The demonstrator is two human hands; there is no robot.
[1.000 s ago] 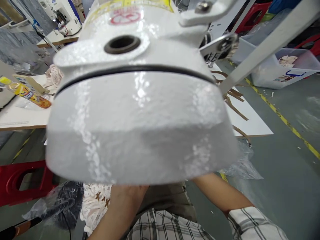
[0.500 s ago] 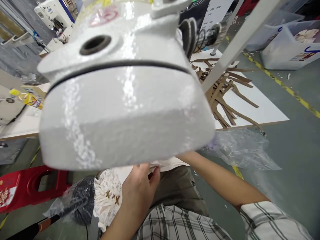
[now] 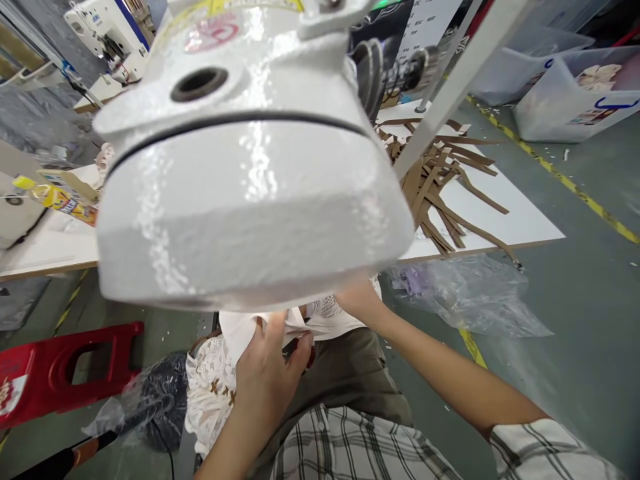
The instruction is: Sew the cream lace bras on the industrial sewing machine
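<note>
A white lace garment [image 3: 205, 380] with small brown cross-stitches at its left lies across my lap, under the large grey-white sewing machine head [image 3: 255, 213]. My left hand [image 3: 270, 360] is closed on the garment's smooth cream fabric, thumb and fingers bent around a fold. Beside its thumb is a small dark and red thing that I cannot make out. On the right, my right hand [image 3: 357, 299] touches the lace part of the fabric. The machine head covers its fingertips, and the hand is blurred.
Brown strips [image 3: 435, 180] lie heaped on the white tabletop [image 3: 520, 223] at right, past a slanted metal post [image 3: 450, 93]. Clear plastic film [image 3: 470, 293] hangs below. A red stool [image 3: 60, 367] and a black plastic bag [image 3: 165, 393] are at left. A yellow bottle [image 3: 57, 200] rests on the table.
The machine head sits higher in view, exposing more fabric and my right hand. My left hand has shifted slightly left, still on the garment.
</note>
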